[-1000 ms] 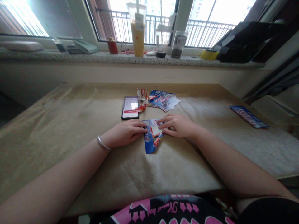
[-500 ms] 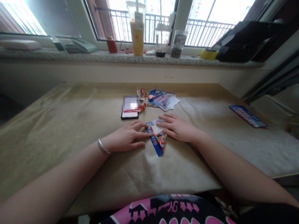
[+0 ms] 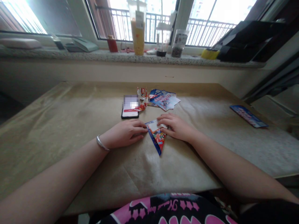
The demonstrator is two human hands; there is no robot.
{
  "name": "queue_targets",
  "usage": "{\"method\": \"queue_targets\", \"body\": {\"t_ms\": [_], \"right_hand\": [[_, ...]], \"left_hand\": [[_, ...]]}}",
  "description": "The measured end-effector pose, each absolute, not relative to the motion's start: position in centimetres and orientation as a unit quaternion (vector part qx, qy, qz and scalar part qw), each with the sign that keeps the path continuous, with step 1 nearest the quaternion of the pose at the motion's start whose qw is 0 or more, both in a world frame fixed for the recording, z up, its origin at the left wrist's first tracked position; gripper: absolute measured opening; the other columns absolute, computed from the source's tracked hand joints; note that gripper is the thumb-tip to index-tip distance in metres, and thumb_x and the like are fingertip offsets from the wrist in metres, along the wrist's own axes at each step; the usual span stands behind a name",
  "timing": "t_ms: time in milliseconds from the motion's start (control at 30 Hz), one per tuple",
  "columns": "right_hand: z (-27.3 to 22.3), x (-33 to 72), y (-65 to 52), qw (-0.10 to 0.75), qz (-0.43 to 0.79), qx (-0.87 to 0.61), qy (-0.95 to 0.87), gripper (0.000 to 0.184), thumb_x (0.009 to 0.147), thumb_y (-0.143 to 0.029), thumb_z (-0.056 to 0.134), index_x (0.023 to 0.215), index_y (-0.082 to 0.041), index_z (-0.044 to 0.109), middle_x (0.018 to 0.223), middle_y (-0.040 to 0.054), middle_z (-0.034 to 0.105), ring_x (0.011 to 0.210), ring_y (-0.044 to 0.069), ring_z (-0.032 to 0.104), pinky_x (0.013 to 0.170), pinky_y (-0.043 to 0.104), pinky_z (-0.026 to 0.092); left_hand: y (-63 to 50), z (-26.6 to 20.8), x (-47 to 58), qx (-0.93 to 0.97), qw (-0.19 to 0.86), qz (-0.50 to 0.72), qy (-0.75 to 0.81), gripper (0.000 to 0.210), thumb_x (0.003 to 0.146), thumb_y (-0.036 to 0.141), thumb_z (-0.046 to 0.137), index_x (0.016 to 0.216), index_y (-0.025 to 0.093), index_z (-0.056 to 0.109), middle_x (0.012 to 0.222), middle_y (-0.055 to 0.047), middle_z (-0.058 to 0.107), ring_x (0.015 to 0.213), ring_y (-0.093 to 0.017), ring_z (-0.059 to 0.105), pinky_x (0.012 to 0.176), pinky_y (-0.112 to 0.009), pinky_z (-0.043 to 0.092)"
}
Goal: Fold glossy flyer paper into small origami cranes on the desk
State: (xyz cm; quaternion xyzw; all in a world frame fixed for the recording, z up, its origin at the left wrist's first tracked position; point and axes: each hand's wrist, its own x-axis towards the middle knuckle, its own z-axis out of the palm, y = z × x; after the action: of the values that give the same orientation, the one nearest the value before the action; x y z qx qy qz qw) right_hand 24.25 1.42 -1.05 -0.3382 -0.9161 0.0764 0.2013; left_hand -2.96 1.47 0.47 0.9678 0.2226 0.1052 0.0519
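Observation:
A folded piece of printed paper (image 3: 158,135), blue, red and white, lies on the table between my two hands and narrows to a point toward me. My left hand (image 3: 127,133), a silver bracelet at its wrist, has its fingers stretched out, their tips touching the paper's blue left edge. Across the upper right part of the paper, my right hand (image 3: 175,126) rests with fingers spread on its white patch. Just beyond my left hand is a phone (image 3: 130,113) with a lit screen.
Behind the paper lie crumpled red wrappers (image 3: 143,93) and a fanned pile of blue printed sheets (image 3: 164,100). Another blue packet (image 3: 249,116) is at the right. On the windowsill stand a tall cup of yellow drink (image 3: 138,37), several containers and a yellow tape roll (image 3: 209,54).
The paper's blue left strip has become narrower, and the paper now looks more like a triangle. My left fingers have drawn back slightly to its edge; my right fingers have bent a little.

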Motion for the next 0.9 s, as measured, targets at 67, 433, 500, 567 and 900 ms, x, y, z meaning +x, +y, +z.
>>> {"method": "queue_targets", "body": {"t_ms": [67, 433, 500, 567, 900], "right_hand": [[-1.26, 24.1, 1.53, 0.21, 0.069, -0.334, -0.916, 0.022, 0.09, -0.031, 0.055, 0.105, -0.022, 0.068, 0.118, 0.0084, 0.065, 0.116, 0.023, 0.054, 0.101, 0.043, 0.041], [-1.3, 24.28, 1.61, 0.182, 0.065, -0.323, -0.926, 0.028, 0.093, -0.032, 0.05, 0.111, -0.024, 0.07, 0.121, 0.0087, 0.065, 0.116, 0.025, 0.055, 0.102, 0.047, 0.039], [-1.23, 24.21, 1.53, 0.178, 0.06, -0.322, -0.928, 0.029, 0.093, -0.033, 0.049, 0.112, -0.023, 0.07, 0.123, 0.0085, 0.064, 0.118, 0.025, 0.053, 0.103, 0.047, 0.039], [-1.25, 24.15, 1.47, 0.173, 0.055, -0.323, -0.929, 0.031, 0.093, -0.033, 0.049, 0.113, -0.023, 0.069, 0.126, 0.0081, 0.062, 0.121, 0.027, 0.05, 0.103, 0.047, 0.038], [-1.27, 24.13, 1.42, 0.146, 0.053, -0.328, -0.932, 0.036, 0.095, -0.035, 0.044, 0.123, -0.023, 0.063, 0.133, 0.0082, 0.057, 0.125, 0.026, 0.047, 0.106, 0.048, 0.035]], "left_hand": [[1.5, 0.36, -2.79, 0.965, 0.052, 0.115, 0.23, 0.029, 0.094, 0.024, 0.045, 0.114, 0.02, 0.065, 0.117, -0.009, 0.062, 0.105, -0.02, 0.058, 0.093, -0.036, 0.05], [1.8, -0.1, -2.65, 0.961, 0.051, 0.148, 0.229, 0.027, 0.094, 0.024, 0.046, 0.11, 0.022, 0.068, 0.11, -0.008, 0.064, 0.1, -0.018, 0.06, 0.09, -0.033, 0.051], [1.79, -0.09, -2.63, 0.962, 0.043, 0.143, 0.228, 0.027, 0.094, 0.024, 0.046, 0.11, 0.022, 0.068, 0.11, -0.008, 0.064, 0.1, -0.018, 0.06, 0.089, -0.033, 0.051], [1.79, -0.1, -2.64, 0.963, 0.038, 0.14, 0.226, 0.027, 0.093, 0.023, 0.046, 0.11, 0.022, 0.068, 0.111, -0.008, 0.064, 0.101, -0.019, 0.06, 0.09, -0.034, 0.051], [2.01, -0.3, -2.85, 0.959, 0.063, 0.155, 0.227, 0.029, 0.093, 0.023, 0.047, 0.113, 0.022, 0.066, 0.113, -0.007, 0.066, 0.102, -0.018, 0.062, 0.091, -0.034, 0.052]]}}
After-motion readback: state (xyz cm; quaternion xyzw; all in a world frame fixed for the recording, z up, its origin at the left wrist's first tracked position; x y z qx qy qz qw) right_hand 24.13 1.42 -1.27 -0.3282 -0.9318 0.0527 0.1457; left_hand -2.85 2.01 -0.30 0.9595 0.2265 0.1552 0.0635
